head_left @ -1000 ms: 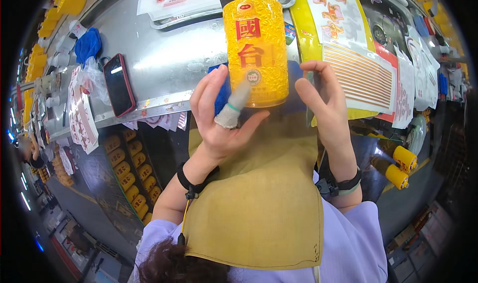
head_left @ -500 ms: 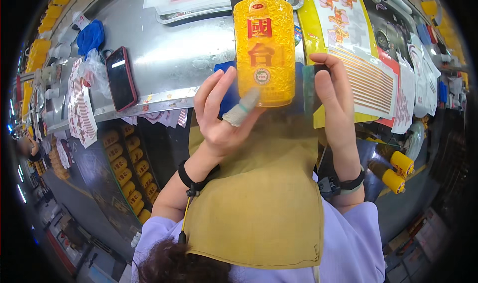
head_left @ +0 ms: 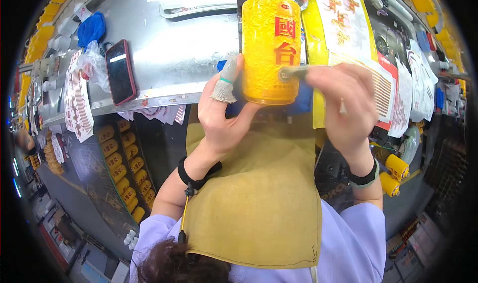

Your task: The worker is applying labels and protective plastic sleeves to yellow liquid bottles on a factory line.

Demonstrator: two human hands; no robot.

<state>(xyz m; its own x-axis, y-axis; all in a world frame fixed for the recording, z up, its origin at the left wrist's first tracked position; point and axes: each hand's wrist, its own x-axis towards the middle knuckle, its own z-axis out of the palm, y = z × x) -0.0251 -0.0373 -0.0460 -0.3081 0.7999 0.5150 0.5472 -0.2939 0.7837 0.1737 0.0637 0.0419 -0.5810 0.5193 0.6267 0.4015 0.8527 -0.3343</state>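
A large yellow bottle point(head_left: 264, 49) with embossed walls, red characters and a round emblem stands in front of me at the table's near edge. My left hand point(head_left: 221, 116) grips its lower left side, the thumb at the base and a white knitted finger cot point(head_left: 225, 79) on one finger. To the right of the bottle my right hand point(head_left: 351, 103) is closed and smeared by motion. A slim grey-green thing point(head_left: 299, 70) reaches from its fingertips to the emblem; its kind is too blurred to tell.
On the metal table point(head_left: 164, 49) lie a phone point(head_left: 120, 72), a blue cloth point(head_left: 91, 30) and a clear plastic bag point(head_left: 94, 64). Decal sheets point(head_left: 343, 19) lie at the right. Below left, a rack holds several yellow bottles point(head_left: 118, 171); others point(head_left: 391, 183) stand below right.
The bottle has turned, so its characters and emblem sit further right, and it has shifted slightly right. My right hand has curled and its fingertips have come to the emblem.
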